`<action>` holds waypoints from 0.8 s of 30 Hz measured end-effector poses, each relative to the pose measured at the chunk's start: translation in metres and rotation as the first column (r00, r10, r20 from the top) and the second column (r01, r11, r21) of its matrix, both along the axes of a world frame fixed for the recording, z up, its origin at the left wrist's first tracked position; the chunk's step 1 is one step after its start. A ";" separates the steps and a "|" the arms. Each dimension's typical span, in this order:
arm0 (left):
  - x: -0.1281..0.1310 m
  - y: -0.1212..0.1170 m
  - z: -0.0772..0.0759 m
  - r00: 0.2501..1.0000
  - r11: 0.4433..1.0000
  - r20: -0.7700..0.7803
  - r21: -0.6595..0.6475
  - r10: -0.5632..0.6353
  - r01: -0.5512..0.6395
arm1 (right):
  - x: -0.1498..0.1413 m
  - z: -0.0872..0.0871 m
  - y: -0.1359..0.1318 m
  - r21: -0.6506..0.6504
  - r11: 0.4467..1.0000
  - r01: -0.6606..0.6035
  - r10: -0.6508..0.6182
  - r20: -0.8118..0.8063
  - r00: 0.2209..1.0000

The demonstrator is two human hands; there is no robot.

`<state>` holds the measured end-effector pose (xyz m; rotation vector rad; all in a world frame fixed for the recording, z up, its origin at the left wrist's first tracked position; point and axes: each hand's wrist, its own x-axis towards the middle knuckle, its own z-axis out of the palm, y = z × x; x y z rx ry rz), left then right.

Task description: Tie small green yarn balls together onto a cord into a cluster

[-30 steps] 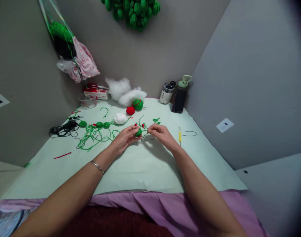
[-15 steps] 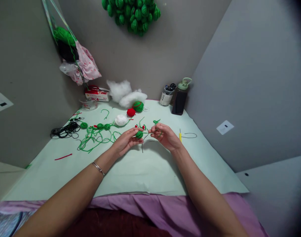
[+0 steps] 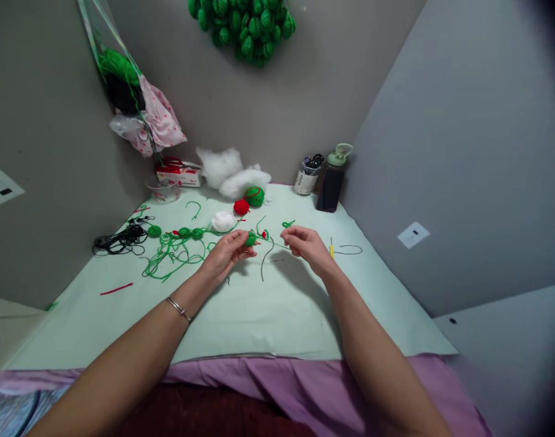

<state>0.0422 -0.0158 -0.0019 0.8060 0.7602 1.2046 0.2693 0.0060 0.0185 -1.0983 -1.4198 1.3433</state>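
Between its thumb and fingers, my left hand [image 3: 226,254] grips a small green crocheted ball [image 3: 251,240]. A strand of green yarn [image 3: 278,244] runs taut from the ball to my right hand [image 3: 307,247], whose fingers are pinched on its far end. Whether a needle is in that pinch is too small to tell. Just past the ball lies a small red and white piece [image 3: 265,234]. A dark thread [image 3: 263,265] and a thin needle-like piece [image 3: 276,261] are on the table below the strand. A green yarn loop [image 3: 288,224] lies behind my right hand.
Tangled green yarn [image 3: 177,258] and black cord [image 3: 122,240] spread over the left side. Red [image 3: 241,207], white [image 3: 223,221] and green [image 3: 254,195] yarn balls sit before white stuffing [image 3: 227,170]. A bottle [image 3: 331,188], pen jar [image 3: 306,180] and yellow-handled tool [image 3: 331,250] are at right.
My left hand has shifted slightly left and up with the green ball. My right hand has moved a little right and turned, so the green strand between them is longer.
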 end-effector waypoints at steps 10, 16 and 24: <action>0.002 0.002 -0.002 0.999 0.995 0.039 -0.093 0.030 -0.027 | -0.005 -0.004 -0.005 0.100 0.965 -0.243 0.201 0.311 0.929; 0.001 0.001 -0.006 0.993 0.988 0.060 -0.107 -0.105 0.111 | -0.001 0.000 -0.005 0.054 0.980 -0.192 0.182 0.151 0.972; 0.005 -0.005 -0.003 0.989 0.985 0.010 -0.095 -0.145 0.145 | -0.002 -0.002 -0.003 0.030 0.998 -0.048 0.047 0.053 0.998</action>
